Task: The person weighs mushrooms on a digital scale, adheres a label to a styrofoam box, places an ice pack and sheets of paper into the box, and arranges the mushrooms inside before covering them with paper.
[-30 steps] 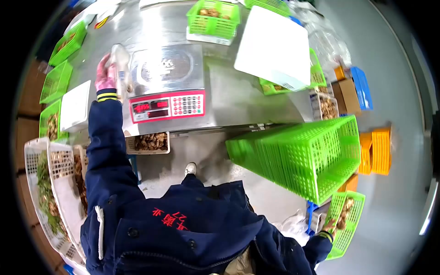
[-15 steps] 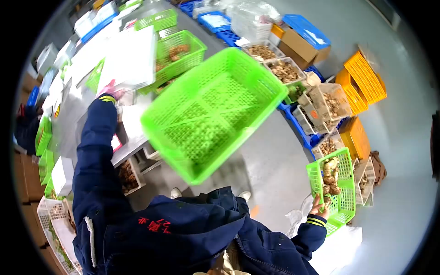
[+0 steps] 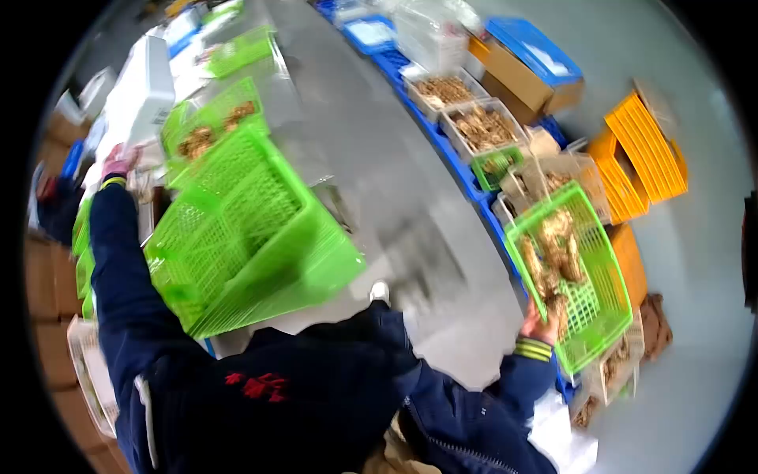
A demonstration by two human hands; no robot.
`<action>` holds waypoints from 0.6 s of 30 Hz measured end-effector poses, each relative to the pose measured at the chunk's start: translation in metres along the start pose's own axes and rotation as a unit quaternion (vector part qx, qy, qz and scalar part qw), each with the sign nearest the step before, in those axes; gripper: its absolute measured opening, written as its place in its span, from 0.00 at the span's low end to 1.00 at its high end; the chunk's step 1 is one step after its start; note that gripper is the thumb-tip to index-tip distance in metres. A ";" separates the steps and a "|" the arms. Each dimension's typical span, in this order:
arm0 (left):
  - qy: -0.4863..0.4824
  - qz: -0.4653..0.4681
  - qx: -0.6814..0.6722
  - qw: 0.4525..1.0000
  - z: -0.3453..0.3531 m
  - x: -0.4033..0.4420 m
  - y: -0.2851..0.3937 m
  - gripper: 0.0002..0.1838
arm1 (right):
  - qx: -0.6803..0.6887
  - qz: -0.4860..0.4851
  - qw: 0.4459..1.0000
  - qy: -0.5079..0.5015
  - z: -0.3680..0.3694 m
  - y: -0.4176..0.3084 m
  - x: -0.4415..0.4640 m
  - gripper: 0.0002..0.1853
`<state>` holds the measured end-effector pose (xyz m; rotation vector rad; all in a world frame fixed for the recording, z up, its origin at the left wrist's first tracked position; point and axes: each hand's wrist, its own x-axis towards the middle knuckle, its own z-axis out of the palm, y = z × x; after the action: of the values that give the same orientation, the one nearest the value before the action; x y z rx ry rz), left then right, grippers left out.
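My left hand point(image 3: 120, 160), in a pinkish glove and blurred, is closed on the lower end of a white foam box point(image 3: 144, 95) at the left. My right hand point(image 3: 539, 325) grips the near-left rim of a green plastic basket point(image 3: 604, 296), tilted, with several mushrooms point(image 3: 559, 249) inside. Between my arms, a large green basket point(image 3: 308, 265) sits tipped close to my body; what bears it is hidden. Beyond it lie smaller green baskets point(image 3: 251, 122) with brown mushrooms.
Clear tubs of mushrooms point(image 3: 483, 126) line a blue pallet point(image 3: 442, 146) on the right. Behind them are a cardboard box point(image 3: 513, 83) with a blue lid and stacked yellow crates point(image 3: 643, 150). Brown cartons point(image 3: 55, 347) stand at far left.
The large green basket has dropped down and left and tipped. My left hand and the white box have shifted left, the box now steeper. The right-hand basket has risen and turned.
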<state>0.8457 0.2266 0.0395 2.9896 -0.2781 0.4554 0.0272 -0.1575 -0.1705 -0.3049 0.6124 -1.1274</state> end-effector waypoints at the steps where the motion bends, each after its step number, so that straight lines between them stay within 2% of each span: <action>1: 0.008 0.020 -0.047 0.999 0.002 0.018 -0.005 0.42 | 0.033 0.041 0.999 -0.003 0.016 0.007 0.031 0.33; 2: 0.015 0.037 -0.115 0.993 0.003 0.041 -0.010 0.42 | 0.120 0.097 0.988 0.000 0.055 0.016 0.041 0.26; 3: 0.016 0.055 -0.194 0.979 0.005 0.059 -0.007 0.42 | 0.010 -0.001 0.999 0.050 0.058 0.032 0.045 0.25; 5: 0.006 0.066 -0.253 0.965 0.001 0.069 -0.005 0.42 | 0.114 0.124 0.985 0.024 0.086 0.034 0.061 0.24; 7: -0.011 0.109 -0.374 0.921 -0.007 0.085 -0.001 0.41 | 0.078 0.142 0.985 0.051 0.109 0.043 0.065 0.24; 8: -0.025 0.123 -0.390 0.912 -0.014 0.104 -0.002 0.41 | 0.061 0.133 0.988 0.038 0.119 0.047 0.067 0.23; 9: -0.039 0.137 -0.406 0.903 -0.019 0.124 -0.004 0.41 | 0.003 0.109 0.990 0.094 0.123 0.052 0.075 0.22; 10: -0.054 0.150 -0.422 0.892 -0.024 0.144 -0.006 0.41 | -0.023 0.104 0.990 0.093 0.128 0.054 0.079 0.22; 11: -0.026 0.165 -0.387 0.907 -0.036 0.149 -0.005 0.41 | -0.051 0.104 0.990 0.086 0.134 0.056 0.087 0.22; 12: 0.002 0.180 -0.350 0.919 -0.048 0.152 -0.004 0.41 | -0.065 0.118 0.990 0.029 0.126 0.058 0.100 0.22; 14: 0.145 0.286 -0.185 0.929 -0.078 0.122 0.024 0.37 | -0.075 0.137 0.986 0.056 0.131 0.064 0.121 0.22; 16: 0.156 0.268 -0.175 0.935 -0.092 0.098 0.023 0.35 | -0.123 0.153 0.980 0.018 0.133 0.069 0.144 0.21; 17: 0.097 0.201 -0.230 0.947 -0.094 0.089 0.013 0.35 | -0.170 0.145 0.975 -0.016 0.132 0.073 0.150 0.20; 18: 0.045 0.126 -0.281 0.950 -0.096 0.080 0.001 0.36 | -0.165 0.180 0.970 -0.009 0.128 0.079 0.164 0.20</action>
<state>0.8933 0.2250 0.1554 2.3794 -0.6611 0.4423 0.2106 -0.2833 -0.1594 -0.4674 0.8052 -0.6718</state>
